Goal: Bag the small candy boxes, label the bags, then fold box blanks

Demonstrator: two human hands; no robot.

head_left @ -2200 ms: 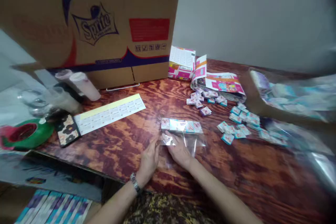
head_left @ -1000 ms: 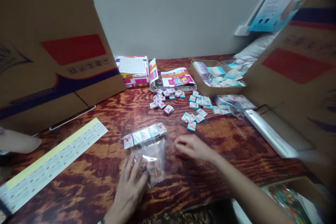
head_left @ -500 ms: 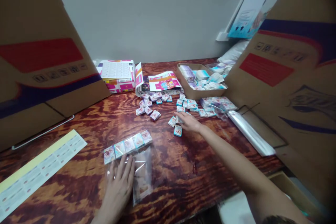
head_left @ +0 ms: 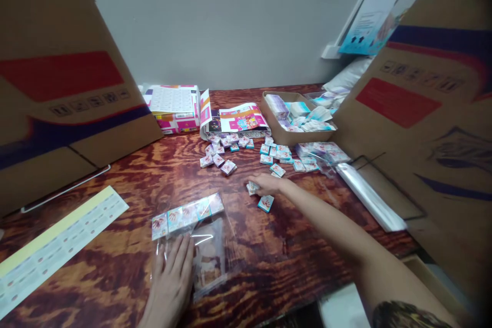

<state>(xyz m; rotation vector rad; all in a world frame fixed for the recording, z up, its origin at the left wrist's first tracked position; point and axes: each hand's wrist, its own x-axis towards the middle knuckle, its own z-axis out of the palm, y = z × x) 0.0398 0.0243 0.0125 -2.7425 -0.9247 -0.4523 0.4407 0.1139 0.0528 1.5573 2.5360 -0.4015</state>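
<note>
A: Where do your hands stand at this dark-red, wood-grained table [head_left: 115, 256]?

B: Your left hand [head_left: 172, 271] lies flat at lower center left, fingers extended, pressing a clear bag [head_left: 210, 253] without gripping it. The row of small boxes [head_left: 186, 215] sits along the bag's upper edge; whether it is inside the film, one cannot tell.

A: And your right hand [head_left: 265, 183]?

B: Reaching into the center of the frame, fingers bent and nearly together, touching a small box [head_left: 251, 188]. Whether you have it gripped cannot be told. A single box [head_left: 265, 203] lies flat just below.

A: What surrounds you on the surface?

B: Loose boxes [head_left: 279, 154] scatter across the middle, before a cardboard tray [head_left: 300, 137] filled with more packets. At center left of the back edge stand pink-printed packages [head_left: 180, 122]. A yellow-edged label sheet [head_left: 65, 246] slants across the lower left; shiny plastic film [head_left: 371, 197] stretches along the right.

A: The room?

B: A plain gray wall [head_left: 211, 20] fills the top of the frame, flanked by a left carton [head_left: 57, 77] and a right carton [head_left: 418, 92]. A blue-and-white printed sheet [head_left: 369, 15] leans at upper right.
</note>
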